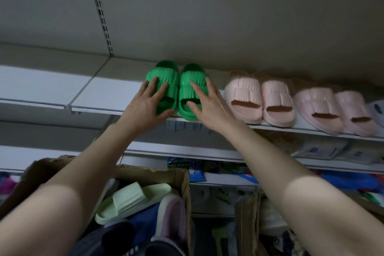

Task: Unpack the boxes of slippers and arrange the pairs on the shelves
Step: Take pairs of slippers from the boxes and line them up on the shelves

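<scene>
The left hand (145, 108) lies just left of the frame's centre, fingers spread and straight over the strap of the left green slipper (168, 72), thumb along the slipper's toe edge. It is released, pressing flat rather than curled round anything. The right hand (209, 104), just right of centre, rests the same way on the right green slipper (190, 78): fingers splayed up the strap's right side, thumb across the toe opening, likewise released.

The two green slippers stand side by side, touching, toes toward the camera, on the shelf (99, 93) that crosses the middle of the frame. Their toes reach its front edge. Just beside them, to the right on the same shelf, sits a pink pair (259, 97), and next to that a second pink pair (332, 108), running toward the right edge. A slotted upright (101, 10) climbs the back panel in the upper left.

Under the forearms, at lower left, an open box (180, 176) holds a pale green slipper (133, 197) lying across the top and a purple slipper (170, 214) beside it; darker shapes below them are probably more slippers, though the view is too dim to tell. Packets (187, 166) lie on a lower shelf at bottom centre.
</scene>
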The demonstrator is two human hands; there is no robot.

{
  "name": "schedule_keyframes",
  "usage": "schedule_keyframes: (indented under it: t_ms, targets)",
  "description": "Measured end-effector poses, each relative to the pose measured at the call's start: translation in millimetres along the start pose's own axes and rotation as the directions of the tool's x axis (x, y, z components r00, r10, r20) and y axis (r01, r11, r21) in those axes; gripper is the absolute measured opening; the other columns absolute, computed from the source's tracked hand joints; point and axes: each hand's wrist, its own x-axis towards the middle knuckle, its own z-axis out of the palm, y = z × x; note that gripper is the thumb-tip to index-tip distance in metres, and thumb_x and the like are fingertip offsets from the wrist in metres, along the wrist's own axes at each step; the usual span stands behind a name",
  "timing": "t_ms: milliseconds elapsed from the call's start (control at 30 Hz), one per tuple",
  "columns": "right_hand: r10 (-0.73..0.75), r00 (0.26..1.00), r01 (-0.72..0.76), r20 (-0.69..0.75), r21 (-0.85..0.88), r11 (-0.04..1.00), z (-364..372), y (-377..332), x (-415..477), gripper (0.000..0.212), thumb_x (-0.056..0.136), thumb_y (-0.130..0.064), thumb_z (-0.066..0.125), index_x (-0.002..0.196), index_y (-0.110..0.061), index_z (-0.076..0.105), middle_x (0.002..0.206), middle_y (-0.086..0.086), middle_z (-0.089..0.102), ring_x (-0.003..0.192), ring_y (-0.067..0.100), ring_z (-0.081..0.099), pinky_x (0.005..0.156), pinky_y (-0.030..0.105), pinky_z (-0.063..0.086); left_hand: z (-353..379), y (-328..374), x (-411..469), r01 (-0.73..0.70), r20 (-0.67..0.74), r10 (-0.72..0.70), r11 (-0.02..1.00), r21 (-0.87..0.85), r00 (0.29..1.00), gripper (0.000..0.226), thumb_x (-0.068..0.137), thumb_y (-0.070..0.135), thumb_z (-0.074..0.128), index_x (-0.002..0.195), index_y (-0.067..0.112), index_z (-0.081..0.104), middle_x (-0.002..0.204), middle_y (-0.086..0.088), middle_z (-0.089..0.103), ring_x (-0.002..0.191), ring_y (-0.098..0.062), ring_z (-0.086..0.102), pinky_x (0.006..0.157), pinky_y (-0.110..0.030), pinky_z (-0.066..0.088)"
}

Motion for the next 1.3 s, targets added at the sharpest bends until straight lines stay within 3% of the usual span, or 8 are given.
schedule_keyframes:
  t_ms: [133, 367, 500, 700, 833, 933, 1167, 1300]
  targets:
    - [-0.094, 0.995, 0.096, 0.034, -0.063, 0.993, -24.6, 19.7, -24.5, 0.060, 0.102, -0.046, 0.038, 0.155, -0.020, 0.024, 0.162, 0.017, 0.015, 0.147, 0.033, 0.021, 0.119, 0.041, 0.022, -4.8, 22.6, -18.7, -0.086, -0.071, 0.094, 0.991, 0.101, 0.993, 0.069, 0.089, 0.051, 0.046, 0.136, 0.000, 0.051, 0.140, -0.029, 0.047, 0.130, -0.049, 0.042, 0.111, -0.053, 0.031]
    - [-0.229, 0.972, 0.215, -0.053, -0.184, 0.959, -52.6, 85.5, -151.3, 0.049, 0.100, -0.035, 0.049, 0.142, -0.010, 0.049, 0.148, 0.016, 0.043, 0.135, 0.033, 0.042, 0.109, 0.042, 0.035, 17.2, 111.6, -88.2, -0.160, -0.194, 0.164, 0.986, 0.037, 0.967, 0.043, 0.091, 0.029, 0.058, 0.127, 0.005, 0.060, 0.127, -0.017, 0.060, 0.116, -0.038, 0.056, 0.099, -0.047, 0.046]
    - [-0.204, 0.978, 0.194, -0.041, -0.166, 0.967, -41.0, 145.6, -253.9, 0.041, 0.098, -0.030, 0.051, 0.133, -0.009, 0.058, 0.137, 0.014, 0.054, 0.126, 0.032, 0.049, 0.104, 0.042, 0.042, 55.1, 184.2, -142.3, -0.167, -0.132, 0.158, 0.984, -0.058, 0.979, 0.039, 0.092, 0.028, 0.058, 0.125, 0.010, 0.062, 0.125, -0.011, 0.062, 0.112, -0.033, 0.057, 0.097, -0.040, 0.043]
    - [0.158, 0.970, -0.156, 0.185, -0.027, 0.987, 8.4, 219.7, -398.4, 0.034, 0.099, -0.026, 0.053, 0.131, -0.018, 0.060, 0.133, 0.006, 0.058, 0.123, 0.028, 0.051, 0.097, 0.035, 0.040, 144.2, 281.6, -219.6, -0.121, 0.095, 0.142, 0.974, -0.193, 0.985, 0.037, 0.085, 0.021, 0.070, 0.121, 0.013, 0.066, 0.121, -0.010, 0.064, 0.109, -0.031, 0.060, 0.092, -0.038, 0.049]
    - [0.232, 0.821, -0.219, 0.522, -0.088, 0.972, 51.6, 231.8, -463.6, 0.026, 0.093, -0.042, 0.056, 0.105, -0.023, 0.067, 0.106, 0.004, 0.065, 0.102, 0.026, 0.059, 0.071, 0.032, 0.043, 187.7, 312.9, -259.6, -0.067, 0.229, 0.118, 0.974, -0.218, 0.966, 0.035, 0.085, 0.020, 0.069, 0.119, 0.018, 0.067, 0.122, -0.006, 0.063, 0.109, -0.029, 0.059, 0.095, -0.036, 0.049]
    - [0.256, 0.717, -0.260, 0.648, -0.093, 0.961, 71.4, 236.4, -487.4, 0.024, 0.089, -0.043, 0.061, 0.106, -0.026, 0.060, 0.104, 0.006, 0.060, 0.096, 0.027, 0.061, 0.071, 0.032, 0.047, 199.8, 324.9, -272.7, -0.037, 0.285, 0.102, 0.974, -0.224, 0.953, 0.032, 0.088, 0.025, 0.060, 0.118, 0.020, 0.068, 0.123, -0.005, 0.063, 0.112, -0.030, 0.058, 0.095, -0.041, 0.049]
    - [0.291, 0.814, -0.478, 0.502, 0.295, 0.827, 41.1, 262.8, -499.4, 0.004, 0.098, -0.032, 0.052, 0.099, -0.030, 0.054, 0.098, 0.001, 0.052, 0.075, 0.007, 0.055, 0.058, 0.017, 0.037, 204.6, 339.6, -270.3, 0.003, 0.339, 0.058, 0.984, -0.178, 0.939, 0.041, 0.088, 0.022, 0.064, 0.129, 0.020, 0.061, 0.131, -0.004, 0.058, 0.118, -0.030, 0.054, 0.100, -0.040, 0.045]
    - [0.348, 0.866, -0.494, 0.360, 0.503, 0.709, 12.9, 270.6, -502.8, 0.006, 0.102, -0.029, 0.045, 0.101, -0.031, 0.050, 0.091, 0.003, 0.056, 0.069, 0.011, 0.055, 0.063, 0.025, 0.045, 212.3, 355.3, -268.0, -0.006, 0.420, 0.066, 0.990, -0.143, 0.905, 0.055, 0.086, 0.018, 0.067, 0.139, 0.019, 0.051, 0.142, -0.005, 0.049, 0.127, -0.030, 0.047, 0.107, -0.036, 0.037]
